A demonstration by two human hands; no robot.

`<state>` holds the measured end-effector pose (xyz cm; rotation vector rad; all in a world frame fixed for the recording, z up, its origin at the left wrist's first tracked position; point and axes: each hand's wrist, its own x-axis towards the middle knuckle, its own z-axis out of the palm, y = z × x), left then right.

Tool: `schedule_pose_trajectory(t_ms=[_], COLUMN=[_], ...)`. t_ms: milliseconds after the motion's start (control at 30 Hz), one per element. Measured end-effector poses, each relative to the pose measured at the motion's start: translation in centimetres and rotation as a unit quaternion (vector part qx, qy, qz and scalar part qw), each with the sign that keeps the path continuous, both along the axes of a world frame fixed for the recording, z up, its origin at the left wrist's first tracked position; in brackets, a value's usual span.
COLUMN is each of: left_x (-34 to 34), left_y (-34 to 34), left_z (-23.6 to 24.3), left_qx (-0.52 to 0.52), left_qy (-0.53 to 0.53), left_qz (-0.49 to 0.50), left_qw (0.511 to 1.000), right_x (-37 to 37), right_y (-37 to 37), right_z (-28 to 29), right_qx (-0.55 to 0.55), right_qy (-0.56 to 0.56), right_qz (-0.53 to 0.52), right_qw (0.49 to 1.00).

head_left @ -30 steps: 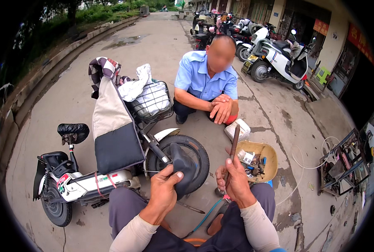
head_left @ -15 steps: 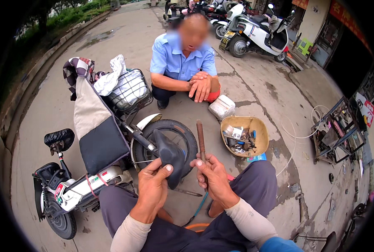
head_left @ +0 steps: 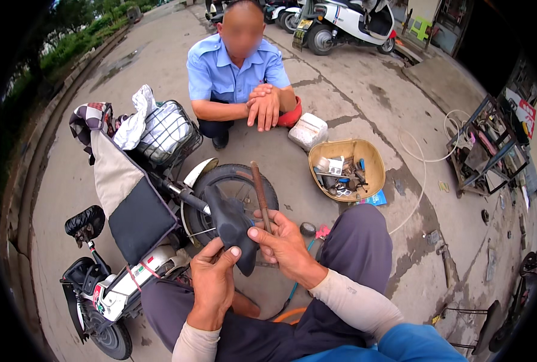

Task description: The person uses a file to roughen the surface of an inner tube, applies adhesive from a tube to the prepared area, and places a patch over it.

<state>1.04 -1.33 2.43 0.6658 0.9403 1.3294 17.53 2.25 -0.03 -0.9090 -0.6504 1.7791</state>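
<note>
My left hand (head_left: pixel 214 280) pinches the lower edge of a black rubber inner tube (head_left: pixel 229 220), which looks slack and bent. Held upright in my right hand (head_left: pixel 283 244) is a rusty metal rod (head_left: pixel 259 190), leaning slightly left. The right thumb meets the tube's right side. Just behind the tube lies a small wheel with its tyre (head_left: pixel 271 187), part of an electric bike (head_left: pixel 120 283) tipped on its side. What the fingertips do beneath the tube is hidden.
A person in a blue shirt (head_left: pixel 235 78) squats opposite. To the right are a white block (head_left: pixel 308 131), a tan tub (head_left: pixel 377 160) of small tools and a metal rack (head_left: pixel 486 151). A pale hose (head_left: pixel 425 181) curls across the concrete. Scooters (head_left: pixel 353 24) stand behind.
My right hand has moved left and down with the rod, so its thumb now touches the inner tube. The rod tilts more. The whole view has shifted slightly.
</note>
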Motion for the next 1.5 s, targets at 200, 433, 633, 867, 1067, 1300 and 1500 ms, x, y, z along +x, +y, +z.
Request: schedule_pose_trajectory(t_ms=[200, 433, 633, 867, 1067, 1300, 1500], left_x=[0.3, 0.5, 0.9, 0.5, 0.7, 1.6, 1.1], left_y=[-0.1, -0.5, 0.6, 1.1, 1.1, 1.2, 1.3], left_z=[0.1, 0.1, -1.0, -0.2, -0.6, -0.8, 0.2], left_qx=[0.027, 0.008, 0.018, 0.029, 0.047, 0.053, 0.052], left_qy=[0.084, 0.107, 0.037, -0.018, -0.023, -0.002, -0.001], left_qz=[-0.016, -0.009, -0.002, 0.011, 0.010, 0.008, 0.026], left_qw=[0.996, 0.994, 0.999, 0.999, 0.999, 0.999, 0.998], right_x=[0.3, 0.3, 0.7, 3.3, 1.7, -0.1, -0.9], right_y=[0.0, -0.5, -0.6, -3.4, -8.0, -7.6, -5.3], right_z=[0.6, 0.6, 1.0, 2.6, 3.9, 1.8, 2.4], right_qx=[0.035, 0.100, 0.085, 0.106, 0.255, 0.367, 0.385], right_qy=[-0.024, -0.098, -0.111, -0.140, -0.404, -0.430, -0.436], right_qz=[-0.039, -0.031, -0.034, -0.018, -0.003, -0.045, -0.044], right_qw=[0.998, 0.990, 0.990, 0.984, 0.878, 0.823, 0.812])
